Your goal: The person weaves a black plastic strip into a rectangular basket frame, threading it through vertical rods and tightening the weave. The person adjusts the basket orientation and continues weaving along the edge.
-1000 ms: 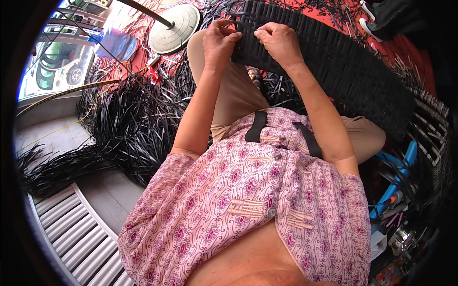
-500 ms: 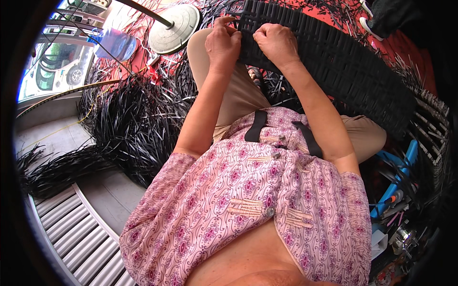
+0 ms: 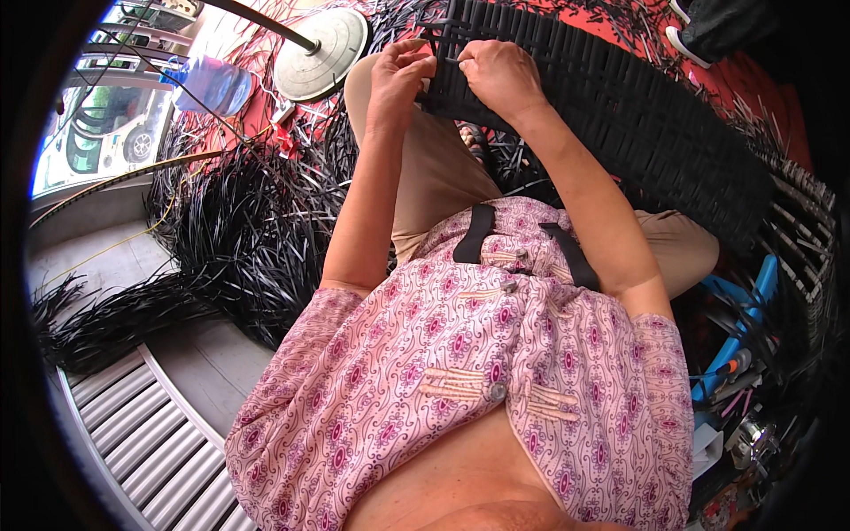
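A long black woven panel (image 3: pixel 611 119) lies slanted across my lap, running from the top centre down to the right. At its left end my left hand (image 3: pixel 398 78) is closed, thumb and fingers pinched on a thin black strip (image 3: pixel 449 60). My right hand (image 3: pixel 503 80) rests over the weave close by, its fingers curled in a pinch on the strip. The fingertips of both hands are only a short way apart. Exactly how the strip passes through the weave is hidden by my fingers.
Heaps of loose black strips (image 3: pixel 239 212) lie to the left and over the red floor. A round stand base (image 3: pixel 319 55) and a clear blue-tinted bottle (image 3: pixel 212 84) stand beyond. Right, a blue frame (image 3: pixel 744 323) sits among tools. Another person's shoe (image 3: pixel 686 46) shows top right.
Both hands have shifted slightly left along the panel's end. My left index finger, raised before, is now bent in toward the thumb.
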A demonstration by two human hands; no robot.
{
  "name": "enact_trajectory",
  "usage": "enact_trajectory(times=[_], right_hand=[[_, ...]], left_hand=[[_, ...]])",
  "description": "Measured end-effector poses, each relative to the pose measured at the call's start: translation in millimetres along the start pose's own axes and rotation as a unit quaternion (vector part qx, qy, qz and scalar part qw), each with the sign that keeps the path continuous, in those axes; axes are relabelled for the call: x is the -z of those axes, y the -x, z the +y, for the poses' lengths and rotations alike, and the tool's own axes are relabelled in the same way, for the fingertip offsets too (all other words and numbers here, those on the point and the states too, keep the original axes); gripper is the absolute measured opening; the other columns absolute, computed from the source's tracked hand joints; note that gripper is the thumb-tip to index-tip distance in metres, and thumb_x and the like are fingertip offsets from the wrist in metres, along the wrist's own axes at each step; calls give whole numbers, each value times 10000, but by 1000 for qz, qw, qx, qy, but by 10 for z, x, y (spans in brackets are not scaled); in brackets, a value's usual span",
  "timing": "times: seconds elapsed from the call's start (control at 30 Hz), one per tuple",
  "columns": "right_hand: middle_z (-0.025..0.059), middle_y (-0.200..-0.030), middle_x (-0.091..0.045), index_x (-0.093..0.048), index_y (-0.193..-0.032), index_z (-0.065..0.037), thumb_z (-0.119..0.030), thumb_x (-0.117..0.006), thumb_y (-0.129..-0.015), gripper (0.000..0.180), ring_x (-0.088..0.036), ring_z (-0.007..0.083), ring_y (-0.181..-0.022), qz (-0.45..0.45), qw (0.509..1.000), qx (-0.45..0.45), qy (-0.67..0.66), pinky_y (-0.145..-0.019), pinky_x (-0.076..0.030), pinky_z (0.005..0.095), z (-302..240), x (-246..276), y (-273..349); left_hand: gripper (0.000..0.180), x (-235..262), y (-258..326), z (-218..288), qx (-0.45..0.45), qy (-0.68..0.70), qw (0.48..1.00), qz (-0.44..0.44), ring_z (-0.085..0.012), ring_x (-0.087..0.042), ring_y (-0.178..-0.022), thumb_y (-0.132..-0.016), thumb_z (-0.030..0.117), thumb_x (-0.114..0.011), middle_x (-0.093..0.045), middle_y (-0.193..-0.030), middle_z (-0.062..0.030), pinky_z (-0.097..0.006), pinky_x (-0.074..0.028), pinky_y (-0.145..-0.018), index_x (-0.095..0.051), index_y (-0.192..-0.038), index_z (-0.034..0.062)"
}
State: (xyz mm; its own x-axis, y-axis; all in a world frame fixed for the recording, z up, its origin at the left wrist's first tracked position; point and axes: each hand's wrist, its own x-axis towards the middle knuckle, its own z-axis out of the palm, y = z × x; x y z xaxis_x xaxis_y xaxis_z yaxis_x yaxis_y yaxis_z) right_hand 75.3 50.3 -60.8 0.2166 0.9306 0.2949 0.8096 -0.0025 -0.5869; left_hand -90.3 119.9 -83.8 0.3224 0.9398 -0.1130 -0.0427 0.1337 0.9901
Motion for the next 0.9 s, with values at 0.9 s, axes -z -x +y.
enact_trajectory(times=[0.9], right_hand=[[105,-1391,-520,-575,-1319,-75,-401,-773,-815,633,-469,308,-1318,83,970,197,116,-1098,-344,471,201,9,553]], left_hand=[[387,1550,-1014,185,-140,-124,976,111,-135,-696,-782,-780,-3,-815,-725,-880,-86,-230,-551,-741,-669,-1135,-45]])
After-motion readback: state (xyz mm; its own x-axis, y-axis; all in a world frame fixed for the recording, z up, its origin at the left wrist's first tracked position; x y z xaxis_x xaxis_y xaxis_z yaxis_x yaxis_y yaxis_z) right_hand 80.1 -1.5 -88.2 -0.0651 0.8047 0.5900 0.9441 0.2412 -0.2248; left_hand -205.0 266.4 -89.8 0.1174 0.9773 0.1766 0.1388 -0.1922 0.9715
